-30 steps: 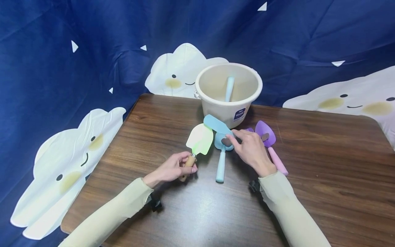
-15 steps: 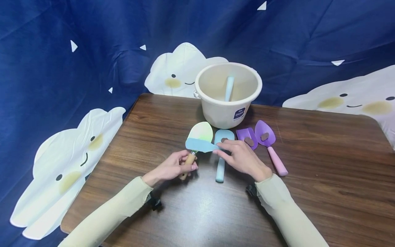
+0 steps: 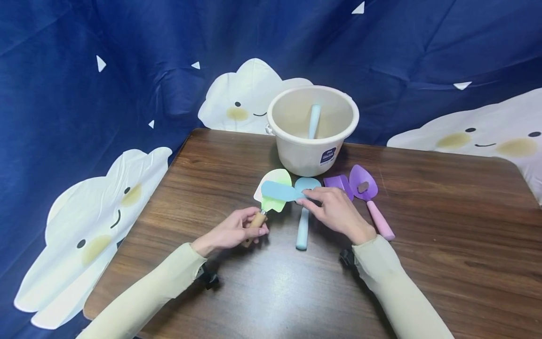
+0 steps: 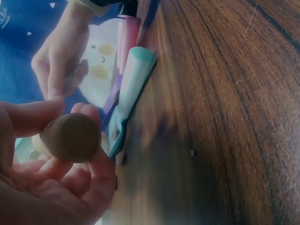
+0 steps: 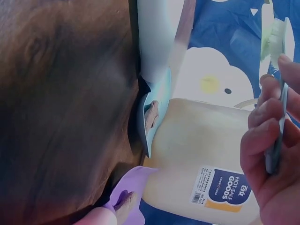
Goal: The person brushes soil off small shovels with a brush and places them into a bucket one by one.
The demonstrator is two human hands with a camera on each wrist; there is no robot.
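My left hand point(image 3: 230, 228) grips the wooden handle of a small trowel point(image 3: 274, 205) with a white and green blade. In the left wrist view the round end of the wooden handle point(image 4: 77, 138) faces the camera between thumb and fingers. Between thumb and fingertips, my right hand point(image 3: 336, 212) pinches a light blue brush point(image 3: 279, 190) near its narrow end. The brush overlaps the trowel's blade in the head view. Its pale bristles point(image 5: 275, 43) face that blade in the right wrist view. Under my right hand lies a light blue shovel point(image 3: 302, 233), its blade partly hidden.
A cream bucket point(image 3: 296, 155) stands behind the tools, with a light blue handle point(image 3: 314, 122) sticking up inside. To the right lie a purple scoop point(image 3: 338, 182) and a purple spade point(image 3: 370, 181) with a pink handle and a brown lump point(image 3: 363, 187) on it.
The right hand has brought the brush leftward from beside the trowel onto its blade, first lower, now slightly higher up the blade. The left hand with the trowel has barely moved.
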